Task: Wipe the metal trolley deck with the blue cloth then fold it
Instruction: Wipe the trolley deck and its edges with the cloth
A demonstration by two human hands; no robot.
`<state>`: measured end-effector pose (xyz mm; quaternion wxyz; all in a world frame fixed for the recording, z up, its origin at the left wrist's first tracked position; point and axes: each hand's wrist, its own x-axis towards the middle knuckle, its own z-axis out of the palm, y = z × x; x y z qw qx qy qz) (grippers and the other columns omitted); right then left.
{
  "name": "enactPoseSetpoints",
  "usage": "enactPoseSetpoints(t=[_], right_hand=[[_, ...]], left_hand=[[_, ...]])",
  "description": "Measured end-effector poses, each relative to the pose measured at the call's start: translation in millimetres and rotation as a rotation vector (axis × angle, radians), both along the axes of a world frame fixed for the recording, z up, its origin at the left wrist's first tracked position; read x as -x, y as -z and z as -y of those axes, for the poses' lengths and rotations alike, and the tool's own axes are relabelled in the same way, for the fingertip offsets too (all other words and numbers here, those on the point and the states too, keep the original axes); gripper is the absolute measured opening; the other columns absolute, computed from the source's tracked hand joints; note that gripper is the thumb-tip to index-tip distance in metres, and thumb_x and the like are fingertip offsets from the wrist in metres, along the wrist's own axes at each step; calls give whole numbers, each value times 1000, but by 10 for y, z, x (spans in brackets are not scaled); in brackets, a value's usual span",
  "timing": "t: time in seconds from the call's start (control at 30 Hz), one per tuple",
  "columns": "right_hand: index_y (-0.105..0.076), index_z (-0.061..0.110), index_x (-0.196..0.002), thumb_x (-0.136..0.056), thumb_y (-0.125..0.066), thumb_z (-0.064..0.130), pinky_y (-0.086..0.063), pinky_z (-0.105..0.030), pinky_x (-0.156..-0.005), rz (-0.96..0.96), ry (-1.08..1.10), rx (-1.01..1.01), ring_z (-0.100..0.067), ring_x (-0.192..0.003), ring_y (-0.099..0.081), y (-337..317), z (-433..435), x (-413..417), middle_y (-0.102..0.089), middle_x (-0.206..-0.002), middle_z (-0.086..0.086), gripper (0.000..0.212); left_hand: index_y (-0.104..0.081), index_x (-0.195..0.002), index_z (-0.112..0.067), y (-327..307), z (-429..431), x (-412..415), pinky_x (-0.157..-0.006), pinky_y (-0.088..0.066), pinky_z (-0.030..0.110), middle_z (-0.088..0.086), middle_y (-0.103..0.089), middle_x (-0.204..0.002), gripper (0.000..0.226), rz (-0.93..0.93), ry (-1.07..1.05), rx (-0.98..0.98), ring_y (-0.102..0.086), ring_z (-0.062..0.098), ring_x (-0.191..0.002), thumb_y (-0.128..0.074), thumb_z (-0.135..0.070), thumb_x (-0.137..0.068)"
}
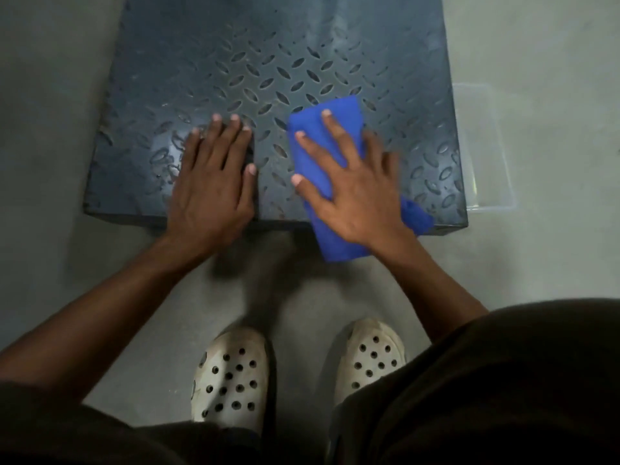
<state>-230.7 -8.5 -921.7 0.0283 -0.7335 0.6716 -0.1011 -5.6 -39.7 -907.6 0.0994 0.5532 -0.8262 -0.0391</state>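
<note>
The dark grey metal trolley deck (268,62) with a raised diamond tread fills the upper middle of the head view. A folded blue cloth (315,156) lies on its near right part and hangs over the near edge. My right hand (352,182) presses flat on the cloth with fingers spread. My left hand (214,176) rests flat on the bare deck to the left of the cloth, fingers together, holding nothing.
A clear plastic tub (486,146) stands on the floor against the deck's right side. Grey concrete floor (50,129) surrounds the trolley. My feet in white perforated clogs (231,377) stand just before the deck's near edge.
</note>
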Motion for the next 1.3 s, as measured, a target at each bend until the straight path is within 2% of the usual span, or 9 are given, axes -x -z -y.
enactPoseSetpoints(t=[0.23,0.33,0.47,0.6,0.7,0.8,1.0,1.2,1.3], right_hand=[[-50,31,-155,-108,-34,44,-43,-49,-98,23,336,69,-46,-128,-49,231,419,923,-52,-154,-7,52],[-55,15,-153,-112,-36,31,-36,-47,-105,131,86,172,-41,-122,-59,121,473,364,-63,-142,-12,48],[-43,20,-162,-108,-44,43,-41,-46,-105,237,-315,83,-35,-131,-54,24,113,-894,-43,-166,-8,59],[-34,37,-165,-109,-35,58,-34,-52,-114,120,-232,28,-34,-155,-30,-24,132,-853,-20,-178,4,60],[-34,30,-165,-106,-27,68,-18,-65,-123,84,-103,-85,-45,-163,0,-127,161,-781,-12,-179,-7,71],[-42,18,-161,-107,-37,62,-13,-61,-124,141,21,-114,-47,-163,-4,-282,188,-898,-23,-174,-19,70],[-37,13,-165,-106,-48,45,-20,-54,-131,253,-45,1,-40,-164,-13,-117,253,-960,-28,-174,-14,68],[-40,11,-163,-106,-43,39,-23,-50,-132,323,113,12,-35,-163,-20,39,221,-362,-37,-171,-9,63],[-54,15,-155,-103,-50,32,-32,-47,-128,266,233,118,-35,-154,-41,185,31,303,-51,-162,-7,54]], left_hand=[[-17,-168,-5,127,-147,-84,-135,0,47,14,-12,-177,69,116,-131,-51,-4,26,-166,-18,-40,-109],[-16,-168,-5,74,-163,-314,-135,-1,47,14,-11,-177,70,139,-175,-63,-4,26,-165,-17,-41,-108],[-23,-166,0,18,-194,-597,-134,-8,49,19,-21,-174,72,184,-199,1,-16,32,-164,-22,-36,-104],[-28,-164,3,-5,-131,-489,-132,-15,53,22,-28,-171,69,165,-170,52,-23,36,-161,-24,-33,-105],[-28,-164,0,-1,-52,-358,-132,-15,54,20,-28,-172,67,141,-161,62,-23,35,-161,-26,-33,-106],[-25,-165,-2,30,-7,-289,-133,-11,53,19,-24,-173,68,128,-143,41,-18,34,-163,-21,-36,-107],[-24,-165,2,116,-22,-182,-133,-11,53,22,-23,-173,68,86,-115,27,-17,36,-163,-18,-35,-107],[-26,-166,-2,170,89,188,-134,-10,50,17,-21,-175,68,56,-39,-31,-15,31,-164,-22,-37,-107],[-15,-168,-6,217,125,397,-135,-3,48,14,-11,-177,70,76,-5,-100,-5,27,-165,-16,-41,-108]])
